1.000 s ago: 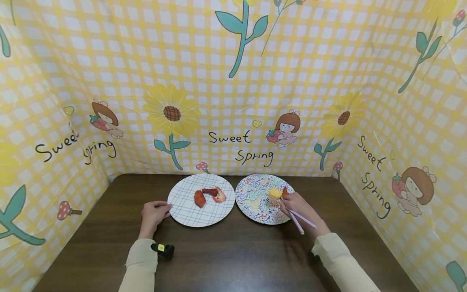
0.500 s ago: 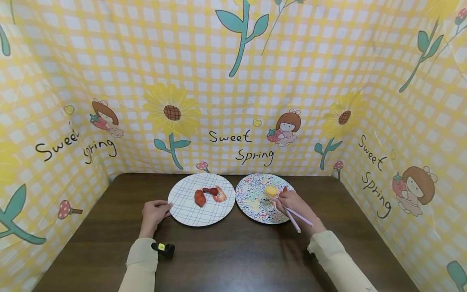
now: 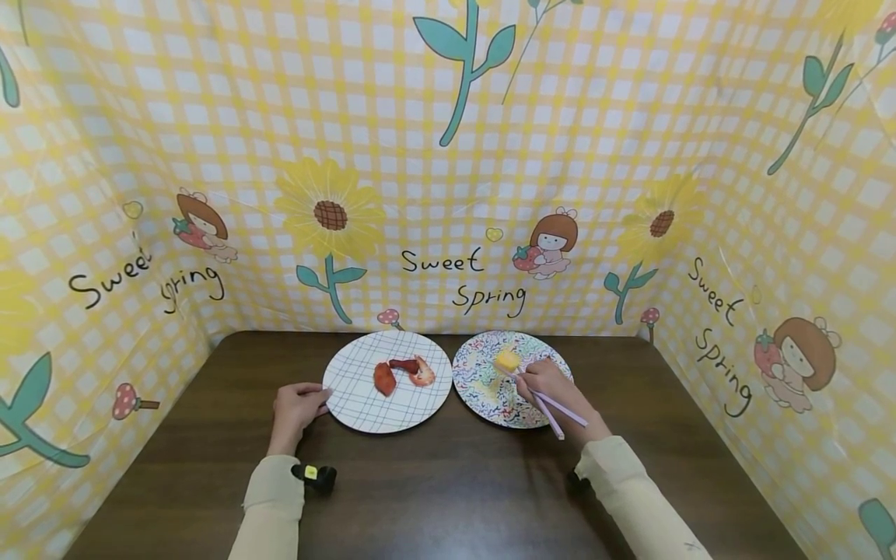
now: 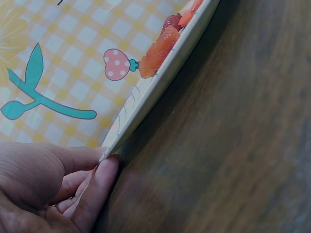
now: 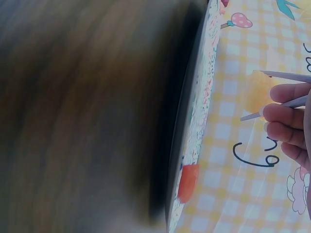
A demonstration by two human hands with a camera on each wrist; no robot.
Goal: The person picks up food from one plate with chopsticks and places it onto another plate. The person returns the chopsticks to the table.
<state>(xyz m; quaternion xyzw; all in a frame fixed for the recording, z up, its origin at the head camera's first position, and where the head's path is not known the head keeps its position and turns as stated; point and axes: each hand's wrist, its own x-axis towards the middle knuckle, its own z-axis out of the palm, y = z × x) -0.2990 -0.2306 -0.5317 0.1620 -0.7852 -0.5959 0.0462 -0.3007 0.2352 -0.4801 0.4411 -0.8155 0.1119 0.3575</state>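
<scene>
In the head view my left hand (image 3: 295, 412) pinches the left rim of a white plate with a grid of blue lines (image 3: 350, 406). The left wrist view shows the thumb above this rim and a finger below it. My right hand (image 3: 556, 389) grips a pair of pale purple chopsticks (image 3: 568, 414). Between their tips is a yellow piece of food (image 3: 507, 358), held above a plate with a multicoloured squiggle pattern (image 3: 483, 400). On the grid plate lie an orange-brown piece (image 3: 384, 379), a dark red piece (image 3: 404, 365) and a shrimp (image 3: 423, 374).
An orange-red piece (image 5: 188, 182) sits on the patterned plate in the right wrist view; my hand hides it in the head view. Both plates stand side by side on a dark wooden table (image 3: 420, 498). A checked cloth (image 3: 448, 194) walls the back and sides.
My right hand has moved left over the patterned plate, carrying the yellow piece in the chopsticks towards the grid plate. The left hand stays at its rim.
</scene>
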